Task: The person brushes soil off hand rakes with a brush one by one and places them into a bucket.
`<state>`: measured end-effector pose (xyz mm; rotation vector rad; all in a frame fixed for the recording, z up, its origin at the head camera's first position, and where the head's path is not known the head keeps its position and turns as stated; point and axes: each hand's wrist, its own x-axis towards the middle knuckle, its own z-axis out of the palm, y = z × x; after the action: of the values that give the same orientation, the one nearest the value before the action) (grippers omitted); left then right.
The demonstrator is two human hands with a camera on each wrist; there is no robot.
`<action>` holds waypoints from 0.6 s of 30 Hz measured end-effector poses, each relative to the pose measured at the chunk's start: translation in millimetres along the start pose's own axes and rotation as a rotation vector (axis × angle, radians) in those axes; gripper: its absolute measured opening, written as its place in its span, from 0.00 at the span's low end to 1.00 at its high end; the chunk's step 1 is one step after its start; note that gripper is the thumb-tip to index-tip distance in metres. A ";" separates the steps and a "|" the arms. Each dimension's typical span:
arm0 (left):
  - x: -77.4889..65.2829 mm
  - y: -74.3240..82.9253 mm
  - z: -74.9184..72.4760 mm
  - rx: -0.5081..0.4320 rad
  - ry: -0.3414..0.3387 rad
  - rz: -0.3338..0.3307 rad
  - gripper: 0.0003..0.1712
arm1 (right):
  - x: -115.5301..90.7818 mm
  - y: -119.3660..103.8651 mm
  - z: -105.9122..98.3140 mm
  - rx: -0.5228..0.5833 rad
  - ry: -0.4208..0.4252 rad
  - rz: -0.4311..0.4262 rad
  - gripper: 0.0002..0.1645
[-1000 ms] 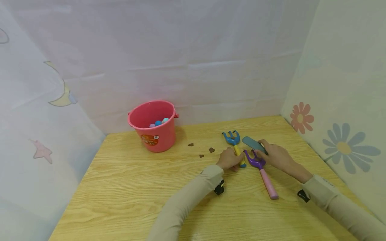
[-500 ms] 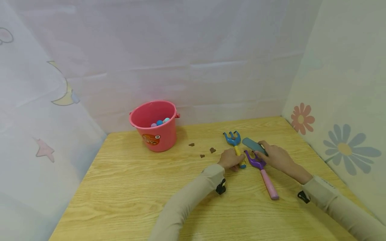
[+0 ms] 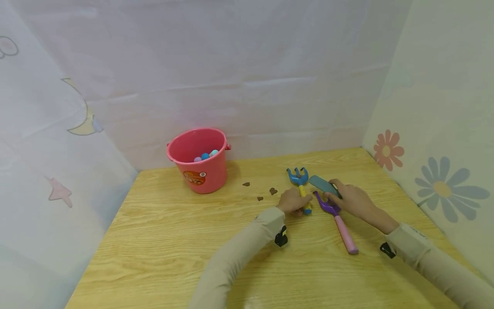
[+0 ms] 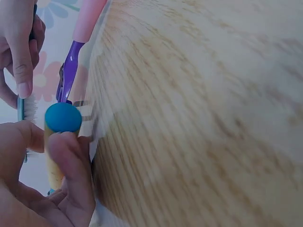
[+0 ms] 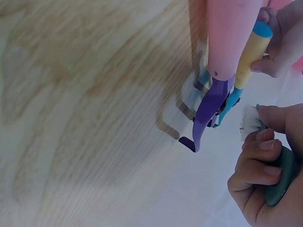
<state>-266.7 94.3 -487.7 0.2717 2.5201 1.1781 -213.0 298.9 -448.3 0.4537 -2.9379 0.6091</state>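
My left hand [image 3: 293,201] grips the yellow handle of a toy hand rake [image 3: 298,177] with blue prongs. In the left wrist view, the handle's blue end cap [image 4: 63,117] pokes out between thumb and fingers. A grey-green brush [image 3: 323,185] is held in my right hand [image 3: 353,201]; its white bristles [image 5: 251,123] show in the right wrist view, fingers curled round the handle. Between the hands a second toy rake, with purple prongs [image 3: 327,207] and a pink handle [image 3: 346,234], lies on the table, its prongs partly hidden by my right hand.
A pink bucket [image 3: 208,182] with several coloured balls [image 3: 205,156] inside stands at the back left of the wooden table [image 3: 162,249]. Small brown scraps [image 3: 273,191] lie between bucket and left hand. Printed cloth walls [image 3: 270,86] rise behind and at both sides.
The yellow handle's end has swung slightly left with my left hand, while the blue prongs stay about in place. The right hand and brush hold nearly still.
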 end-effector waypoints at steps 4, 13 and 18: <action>-0.2 -2.5 -2.6 0.017 0.003 0.009 0.27 | 1.0 0.5 0.8 0.001 -0.004 -0.001 0.29; -3.9 -8.7 -9.5 0.052 0.001 0.026 0.23 | 0.2 -2.3 3.0 0.019 -0.010 0.004 0.28; -5.0 -11.4 -13.4 0.075 0.007 0.044 0.24 | 0.8 -6.1 2.7 0.018 -0.013 0.002 0.28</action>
<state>-267.6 76.0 -487.4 0.3439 2.5799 1.1044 -212.0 292.2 -448.4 0.4586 -2.9473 0.6363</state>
